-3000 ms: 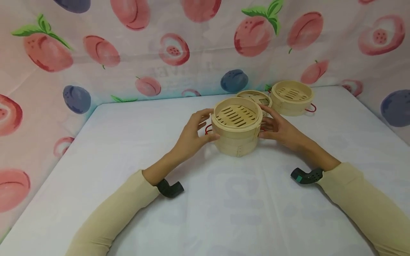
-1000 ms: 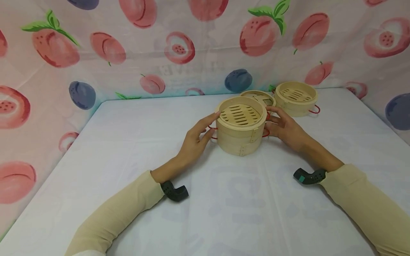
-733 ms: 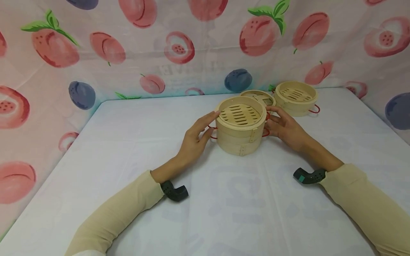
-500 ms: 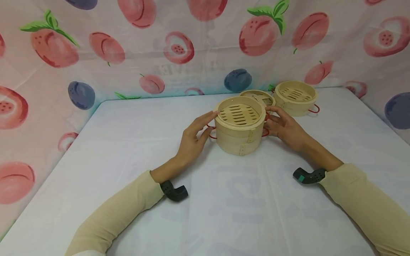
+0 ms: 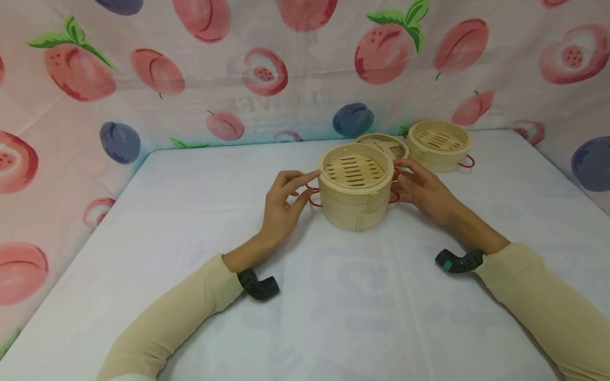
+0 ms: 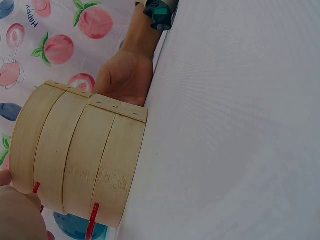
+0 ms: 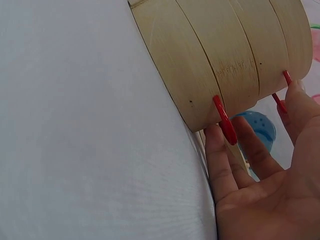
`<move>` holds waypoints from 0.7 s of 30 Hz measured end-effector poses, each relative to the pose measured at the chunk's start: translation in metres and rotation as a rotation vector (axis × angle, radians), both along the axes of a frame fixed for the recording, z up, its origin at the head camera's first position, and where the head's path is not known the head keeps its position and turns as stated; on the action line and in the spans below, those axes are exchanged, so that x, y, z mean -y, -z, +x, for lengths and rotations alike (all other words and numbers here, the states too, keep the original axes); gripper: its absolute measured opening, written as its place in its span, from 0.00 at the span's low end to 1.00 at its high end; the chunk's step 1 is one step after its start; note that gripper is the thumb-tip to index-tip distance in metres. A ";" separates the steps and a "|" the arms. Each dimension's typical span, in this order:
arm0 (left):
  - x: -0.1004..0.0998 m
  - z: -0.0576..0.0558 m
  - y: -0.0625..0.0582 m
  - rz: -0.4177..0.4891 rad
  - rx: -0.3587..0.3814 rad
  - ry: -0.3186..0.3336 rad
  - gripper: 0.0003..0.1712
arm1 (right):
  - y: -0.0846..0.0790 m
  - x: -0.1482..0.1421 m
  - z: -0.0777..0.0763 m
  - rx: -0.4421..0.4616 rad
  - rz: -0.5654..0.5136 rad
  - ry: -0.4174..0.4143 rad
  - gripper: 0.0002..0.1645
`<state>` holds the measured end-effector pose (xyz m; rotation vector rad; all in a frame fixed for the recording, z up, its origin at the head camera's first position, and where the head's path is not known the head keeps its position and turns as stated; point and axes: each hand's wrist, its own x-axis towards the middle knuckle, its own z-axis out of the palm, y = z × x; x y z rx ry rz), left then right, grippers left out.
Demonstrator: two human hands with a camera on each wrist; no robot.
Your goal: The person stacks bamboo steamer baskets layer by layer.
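Bamboo steamer stack [image 5: 355, 191] now sits on the white table [image 5: 190, 211]; I see my left hand [image 5: 281, 207] loosening, fingers relaxed beside its red handle [image 5: 313, 200], and my right hand [image 5: 424, 191] lies flat-fingered against the other side, so stacking looks finished.

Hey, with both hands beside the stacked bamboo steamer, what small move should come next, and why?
Probably draw both hands away. The stacked bamboo steamer sits flat on the white tabletop, its two tiers look aligned, and the left hand and right hand only touch its sides with relaxed fingers, so nothing seems to need holding.
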<state>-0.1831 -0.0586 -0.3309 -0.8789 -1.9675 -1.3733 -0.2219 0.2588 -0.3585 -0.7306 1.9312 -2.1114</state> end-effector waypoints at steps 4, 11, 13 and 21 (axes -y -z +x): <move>0.000 0.000 0.001 0.009 0.017 0.023 0.19 | 0.001 0.000 0.000 0.004 -0.020 -0.007 0.21; 0.000 0.001 0.000 0.000 0.044 0.044 0.20 | 0.001 -0.001 -0.001 0.017 -0.050 -0.014 0.20; 0.000 0.001 0.000 -0.005 0.048 0.040 0.20 | 0.001 -0.001 -0.001 0.021 -0.060 -0.018 0.20; 0.000 0.003 0.000 -0.020 0.083 0.032 0.22 | 0.002 0.000 -0.001 0.026 -0.108 -0.051 0.19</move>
